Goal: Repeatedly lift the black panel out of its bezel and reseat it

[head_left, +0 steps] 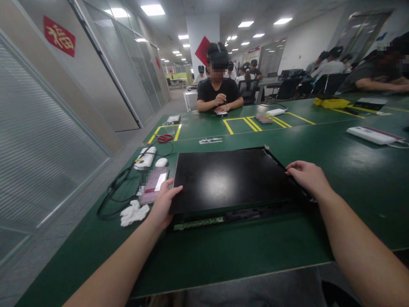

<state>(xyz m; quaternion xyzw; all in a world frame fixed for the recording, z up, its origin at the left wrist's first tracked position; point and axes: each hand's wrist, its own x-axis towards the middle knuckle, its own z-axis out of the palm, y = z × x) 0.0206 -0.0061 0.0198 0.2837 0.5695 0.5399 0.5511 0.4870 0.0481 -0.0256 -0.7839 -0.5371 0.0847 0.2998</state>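
A black flat display panel (223, 177) lies over a dark frame or back housing (277, 160) on the green table. Along the near edge, below the panel, a green circuit board strip (198, 223) shows. My left hand (164, 202) grips the panel's left edge, thumb on top and fingers partly hidden beneath. At the right side, my right hand (305, 175) pinches the dark rim, thumb against fingers. Whether it holds the frame alone or the panel's edge too, I cannot tell.
Left of the panel lie a phone (153, 185), a white rounded case (161, 162), a crumpled tissue (134, 212), black cables (111, 192) and red-handled scissors (165, 138). A white power bank (372, 135) sits at right. Across the table, a person (220, 91) works.
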